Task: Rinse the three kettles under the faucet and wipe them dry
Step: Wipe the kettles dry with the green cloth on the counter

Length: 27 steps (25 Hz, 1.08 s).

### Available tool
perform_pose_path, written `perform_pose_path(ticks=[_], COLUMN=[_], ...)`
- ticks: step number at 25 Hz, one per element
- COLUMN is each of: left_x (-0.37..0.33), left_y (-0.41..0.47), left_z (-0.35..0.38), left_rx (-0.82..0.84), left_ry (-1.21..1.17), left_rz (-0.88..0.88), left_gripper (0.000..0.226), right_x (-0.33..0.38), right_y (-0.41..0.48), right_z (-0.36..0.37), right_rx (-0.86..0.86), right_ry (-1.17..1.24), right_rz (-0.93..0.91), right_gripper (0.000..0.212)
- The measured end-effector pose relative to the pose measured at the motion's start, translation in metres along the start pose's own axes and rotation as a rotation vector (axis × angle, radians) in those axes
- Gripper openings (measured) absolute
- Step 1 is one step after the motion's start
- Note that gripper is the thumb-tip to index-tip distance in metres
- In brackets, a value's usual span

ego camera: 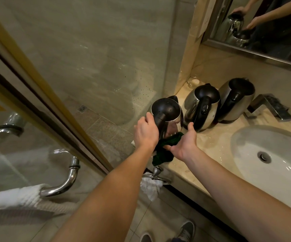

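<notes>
Kettle (169,110), shiny steel, black lid: left hand (145,133) grips handle (160,119), right hand (184,144) pinches cloth (164,155).

Three kettles (165,109) (204,109) (235,100); one green cloth (162,154); one sink (246,135); one faucet (270,107); one mirror (280,32); two hands (146,135) (184,144).

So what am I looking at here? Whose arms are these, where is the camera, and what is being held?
No machine here: a person's two bare hands, filmed by a camera worn on the head, looking down. The left hand grips a steel kettle by its black handle; the right hand holds a dark green cloth against its base. A second kettle and a third kettle stand on the wet counter, near the faucet and white sink.
</notes>
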State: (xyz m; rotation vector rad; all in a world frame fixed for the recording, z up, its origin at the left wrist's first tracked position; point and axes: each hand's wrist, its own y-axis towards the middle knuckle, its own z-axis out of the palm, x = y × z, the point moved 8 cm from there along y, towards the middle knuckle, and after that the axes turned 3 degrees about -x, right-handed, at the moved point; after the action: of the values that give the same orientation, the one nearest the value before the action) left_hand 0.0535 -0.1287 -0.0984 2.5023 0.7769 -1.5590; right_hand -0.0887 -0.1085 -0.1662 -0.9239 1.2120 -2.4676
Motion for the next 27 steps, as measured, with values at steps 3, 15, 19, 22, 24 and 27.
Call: perform_pose_path(ticks=[3,15,19,22,24,27], left_x=[0.000,-0.018,-0.019,-0.019,-0.019,-0.021], left_y=[-0.001,-0.018,-0.016,-0.013,-0.010,-0.005], left_z=[-0.001,-0.011,-0.010,-0.012,-0.012,-0.015], left_rx=[0.000,-0.223,-0.269,-0.289,-0.291,-0.296], left_ry=[0.006,0.077,0.144,0.149,0.134,0.110], left_rz=[0.001,-0.063,-0.041,-0.024,-0.016,0.015], left_gripper=[0.054,0.042,0.042,0.044,0.046,0.046], right_x=[0.012,0.051,0.055,0.050,0.047,0.044], right_y=[-0.012,-0.022,-0.001,0.009,0.011,0.011], right_z=[0.013,0.028,0.013,0.004,0.003,0.006], right_rx=[0.023,-0.041,-0.087,-0.097,-0.092,-0.070], right_ry=[-0.027,-0.375,-0.358,-0.365,-0.370,-0.390], right_rz=[-0.028,-0.106,-0.064,-0.035,-0.022,0.002], right_gripper=[0.085,0.089,0.092,0.092,0.090,0.094])
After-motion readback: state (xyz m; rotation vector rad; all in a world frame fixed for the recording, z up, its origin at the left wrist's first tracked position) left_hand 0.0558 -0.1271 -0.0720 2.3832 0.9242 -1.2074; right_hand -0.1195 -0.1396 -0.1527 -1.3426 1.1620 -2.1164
